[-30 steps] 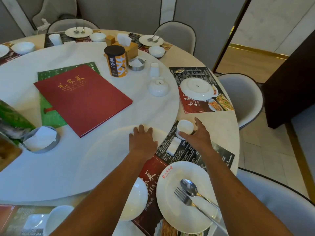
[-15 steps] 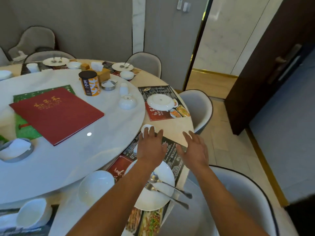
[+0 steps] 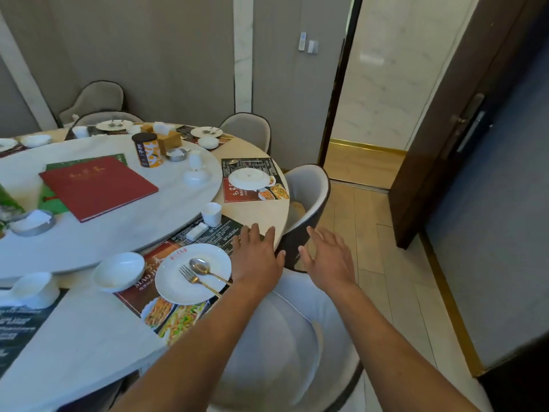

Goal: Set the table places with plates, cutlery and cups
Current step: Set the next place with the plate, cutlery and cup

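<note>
At the nearest place a white plate (image 3: pixel 193 273) lies on a printed placemat (image 3: pixel 178 310) with a fork (image 3: pixel 193 278) and a spoon (image 3: pixel 205 269) on it. A white bowl (image 3: pixel 118 270) sits to its left, and a white cup (image 3: pixel 211 214) stands upright beyond it beside a small white rest (image 3: pixel 196 232). My left hand (image 3: pixel 255 257) hovers flat over the table's edge just right of the plate, fingers apart and holding nothing. My right hand (image 3: pixel 326 258) is off the table above the chair, open and empty. The place further right holds an upturned white plate (image 3: pixel 248 178).
A marble turntable (image 3: pixel 118 227) carries a red menu (image 3: pixel 95 190), an orange canister (image 3: pixel 147 150), a tissue box (image 3: pixel 167 138) and small white pots. Grey chairs (image 3: pixel 309 197) ring the table. One chair seat (image 3: pixel 282 337) is right below my arms. An open door (image 3: pixel 445 144) stands at right.
My right hand let go of the white cup, which now stands upright on the mat. Both hands drew back to the table's edge, and my view swung right toward the doorway.
</note>
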The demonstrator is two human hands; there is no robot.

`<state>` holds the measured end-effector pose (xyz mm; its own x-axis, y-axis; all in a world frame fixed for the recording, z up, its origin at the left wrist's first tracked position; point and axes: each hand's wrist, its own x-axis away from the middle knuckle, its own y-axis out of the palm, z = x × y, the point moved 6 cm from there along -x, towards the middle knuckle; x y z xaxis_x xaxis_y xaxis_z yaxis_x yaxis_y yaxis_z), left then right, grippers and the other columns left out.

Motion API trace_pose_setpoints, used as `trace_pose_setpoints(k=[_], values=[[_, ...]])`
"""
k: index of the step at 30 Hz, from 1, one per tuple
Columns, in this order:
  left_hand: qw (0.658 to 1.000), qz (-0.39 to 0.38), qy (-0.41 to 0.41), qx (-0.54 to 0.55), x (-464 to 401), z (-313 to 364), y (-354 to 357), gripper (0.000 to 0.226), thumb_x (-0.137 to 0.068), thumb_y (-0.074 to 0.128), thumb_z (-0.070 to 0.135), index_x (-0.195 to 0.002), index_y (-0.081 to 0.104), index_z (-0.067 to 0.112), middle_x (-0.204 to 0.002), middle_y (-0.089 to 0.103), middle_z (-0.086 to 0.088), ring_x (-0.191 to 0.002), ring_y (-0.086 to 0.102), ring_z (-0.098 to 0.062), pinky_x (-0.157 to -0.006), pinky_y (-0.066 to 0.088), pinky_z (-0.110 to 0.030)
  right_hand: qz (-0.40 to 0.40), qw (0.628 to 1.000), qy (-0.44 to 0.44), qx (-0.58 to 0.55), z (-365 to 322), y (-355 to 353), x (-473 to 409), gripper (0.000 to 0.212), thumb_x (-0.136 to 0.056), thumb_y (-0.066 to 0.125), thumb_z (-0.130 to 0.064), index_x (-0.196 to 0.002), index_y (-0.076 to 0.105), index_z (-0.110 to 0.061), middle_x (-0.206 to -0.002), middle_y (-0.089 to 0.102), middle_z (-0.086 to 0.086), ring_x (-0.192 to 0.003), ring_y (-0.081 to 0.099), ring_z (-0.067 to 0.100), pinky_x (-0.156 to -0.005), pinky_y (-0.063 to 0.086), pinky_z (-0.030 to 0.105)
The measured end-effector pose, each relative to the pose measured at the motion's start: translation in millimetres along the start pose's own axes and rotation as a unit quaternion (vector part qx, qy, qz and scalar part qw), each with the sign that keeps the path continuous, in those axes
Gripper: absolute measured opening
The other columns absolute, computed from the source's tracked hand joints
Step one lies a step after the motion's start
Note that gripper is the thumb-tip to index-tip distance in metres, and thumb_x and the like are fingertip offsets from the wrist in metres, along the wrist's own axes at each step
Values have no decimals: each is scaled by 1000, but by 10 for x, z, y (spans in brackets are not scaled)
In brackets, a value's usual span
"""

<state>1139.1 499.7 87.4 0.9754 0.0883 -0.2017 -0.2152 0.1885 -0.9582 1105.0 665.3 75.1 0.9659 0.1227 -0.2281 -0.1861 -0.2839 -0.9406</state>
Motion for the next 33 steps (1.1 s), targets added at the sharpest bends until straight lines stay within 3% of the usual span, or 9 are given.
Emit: trace_pose_setpoints(k=[16,23,33], values=[[1000,-6,-12,-13,-439,613,232,64,-101,38,55,-155,26,24,-161,28,-13,-151,19,-36,-122,24,-51,-15,1000,-11,-9,590,-89,-493,57,-102,37,-52,-154,32,-29,-161,31,2,-148,24,25,-116,30,43],[997,2,-73,-29,-1053,778,527,64,-101,39,54,-156,25,24,-161,28,-13,-151,19,-36,-122,24,-52,-32,996,-67,-40,881,157,-1255,56,-103,39,-51,-154,33,-30,-161,30,1,-148,23,24,-117,28,43],[976,15,-216,-17,-2116,1771,1061,66,-100,44,55,-155,28,24,-161,30,-12,-150,22,-36,-121,25,-52,-83,973,-214,-34,1857,212,-2600,55,-102,40,-49,-153,34,-30,-161,30,1,-148,24,25,-113,34,44]])
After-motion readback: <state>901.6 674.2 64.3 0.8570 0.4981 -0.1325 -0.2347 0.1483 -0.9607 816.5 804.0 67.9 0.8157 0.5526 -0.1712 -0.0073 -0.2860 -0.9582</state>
